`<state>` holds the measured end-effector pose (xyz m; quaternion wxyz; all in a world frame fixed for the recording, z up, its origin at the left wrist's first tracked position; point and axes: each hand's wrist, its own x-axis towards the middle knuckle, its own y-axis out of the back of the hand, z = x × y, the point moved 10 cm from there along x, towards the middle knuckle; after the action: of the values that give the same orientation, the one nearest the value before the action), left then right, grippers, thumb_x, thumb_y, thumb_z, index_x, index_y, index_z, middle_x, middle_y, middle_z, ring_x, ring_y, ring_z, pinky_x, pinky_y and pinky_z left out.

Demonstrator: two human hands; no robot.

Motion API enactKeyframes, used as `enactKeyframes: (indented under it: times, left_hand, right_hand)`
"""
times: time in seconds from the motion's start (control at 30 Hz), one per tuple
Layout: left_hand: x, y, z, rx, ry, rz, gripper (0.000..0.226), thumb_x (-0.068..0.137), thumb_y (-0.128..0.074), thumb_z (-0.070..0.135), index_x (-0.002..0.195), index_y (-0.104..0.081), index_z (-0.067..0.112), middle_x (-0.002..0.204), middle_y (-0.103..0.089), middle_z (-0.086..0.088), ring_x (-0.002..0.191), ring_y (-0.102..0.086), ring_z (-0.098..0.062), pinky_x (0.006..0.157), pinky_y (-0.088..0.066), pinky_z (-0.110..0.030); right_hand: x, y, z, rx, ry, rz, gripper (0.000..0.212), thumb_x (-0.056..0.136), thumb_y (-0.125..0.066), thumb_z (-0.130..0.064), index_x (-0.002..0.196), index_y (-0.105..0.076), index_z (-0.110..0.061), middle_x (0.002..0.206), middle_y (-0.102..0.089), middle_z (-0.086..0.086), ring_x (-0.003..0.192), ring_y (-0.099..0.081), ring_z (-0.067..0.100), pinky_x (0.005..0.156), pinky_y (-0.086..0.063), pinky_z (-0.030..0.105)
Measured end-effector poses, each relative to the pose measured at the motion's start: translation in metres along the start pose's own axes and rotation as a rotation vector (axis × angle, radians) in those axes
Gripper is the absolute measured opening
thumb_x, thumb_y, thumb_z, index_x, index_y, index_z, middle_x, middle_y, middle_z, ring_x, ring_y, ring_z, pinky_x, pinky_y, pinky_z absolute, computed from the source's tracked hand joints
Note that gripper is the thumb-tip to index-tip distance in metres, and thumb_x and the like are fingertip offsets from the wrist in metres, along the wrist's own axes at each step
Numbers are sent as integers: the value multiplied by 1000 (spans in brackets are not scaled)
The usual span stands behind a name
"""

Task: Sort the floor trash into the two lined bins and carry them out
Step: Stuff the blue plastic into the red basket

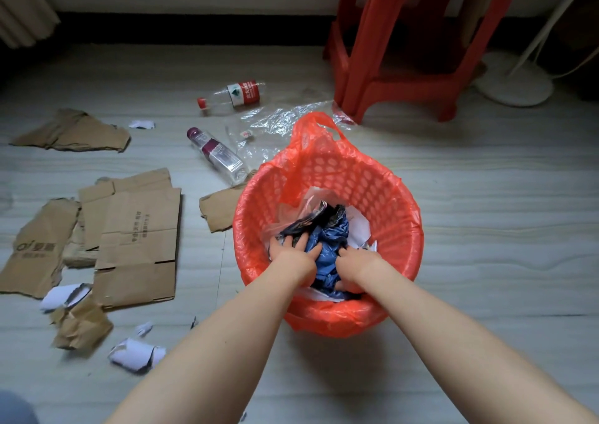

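A red perforated bin (382,193) lined with a red plastic bag (311,125) stands on the floor in front of me. Inside lie a crumpled blue plastic wrapper (327,242), dark foil scraps and white paper (358,227). Both my hands are down in the bin. My left hand (293,255) presses on the trash with fingers spread and straight. My right hand (351,268) has its fingers curled into the blue wrapper, thumb under it. On the floor to the left lie flattened cardboard pieces (136,245), torn white paper (136,354) and two plastic bottles (233,94) (215,151).
A red plastic stool (405,51) stands behind the bin at the right. Clear plastic film (285,120) lies between the stool and the bottles. A white fan base (515,85) sits at the far right near the wall. More torn cardboard (74,130) lies at far left.
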<state>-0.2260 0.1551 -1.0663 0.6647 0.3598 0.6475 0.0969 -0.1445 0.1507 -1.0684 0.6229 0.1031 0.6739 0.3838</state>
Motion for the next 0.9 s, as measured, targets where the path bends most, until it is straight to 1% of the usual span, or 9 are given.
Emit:
enactKeyframes:
  times: [0.07, 0.17, 0.27, 0.37, 0.47, 0.63, 0.7, 0.8, 0.9]
  left_hand:
    - [-7, 10, -1, -21, -23, 47, 63, 98, -34, 27, 148, 2, 37, 158, 14, -1, 146, 3, -29, 115, -11, -52]
    - [-25, 33, 0, -164, -105, 144, 53, 97, -35, 20, 147, -20, 30, 158, 7, -9, 145, -2, -30, 113, -21, -52]
    - [-45, 51, -1, -345, -174, 209, 46, 96, -35, 12, 141, -36, 18, 156, -6, -13, 144, -11, -28, 112, -27, -46]
    - [-68, 66, -9, -463, -207, 304, 44, 97, -35, 11, 141, -39, 16, 155, -14, -12, 144, -17, -25, 114, -25, -36]
    - [-91, 78, -20, -513, -212, 404, 43, 96, -36, 9, 138, -43, 12, 151, -26, -9, 141, -24, -25, 111, -29, -33]
    - [-130, 87, -41, -515, -166, 441, 43, 95, -38, 7, 138, -44, 14, 154, -25, -8, 146, -8, -18, 116, -17, -35]
    - [-151, 90, -50, -486, -146, 449, 42, 95, -39, 9, 136, -48, 16, 151, -32, -5, 144, -16, -18, 115, -23, -37]
    - [-188, 98, -64, -508, -116, 519, 39, 93, -39, 10, 126, -56, 19, 138, -49, -1, 125, -46, -21, 102, -43, -39]
    - [-232, 105, -77, -543, -90, 609, 34, 95, -40, 7, 123, -58, 11, 131, -55, -8, 115, -54, -23, 97, -45, -34]
  right_hand:
    - [-6, 2, 2, 41, 10, 15, 59, 94, -47, -40, 141, -36, -7, 145, -33, 11, 137, -29, 26, 112, -30, 43]
    - [-17, 11, 6, 58, 0, 5, 61, 91, -50, -44, 139, -40, -8, 144, -36, 12, 137, -29, 26, 113, -24, 46]
    - [-30, 28, 12, 115, -15, 26, 63, 87, -54, -47, 136, -44, -9, 143, -38, 10, 136, -31, 26, 110, -30, 44]
    - [-48, 41, 17, 200, -30, 49, 57, 87, -55, -44, 131, -49, -8, 136, -45, 9, 125, -45, 26, 100, -41, 35]
    - [-66, 52, 19, 249, -37, 83, 53, 88, -54, -41, 127, -51, -6, 132, -50, 10, 118, -51, 27, 94, -44, 34]
    - [-97, 79, 10, 240, -44, 167, 51, 94, -44, -39, 132, -48, -5, 136, -50, 14, 124, -48, 31, 98, -40, 33]
    - [-116, 94, 2, 248, -32, 210, 50, 96, -43, -37, 134, -46, -5, 138, -49, 13, 125, -47, 31, 99, -39, 33]
    - [-144, 117, -14, 257, 5, 266, 45, 96, -41, -31, 132, -47, -5, 136, -51, 14, 122, -49, 31, 96, -41, 34]
    - [-169, 144, -34, 237, 40, 362, 43, 96, -43, -34, 125, -53, -4, 130, -55, 15, 116, -53, 31, 92, -43, 35]
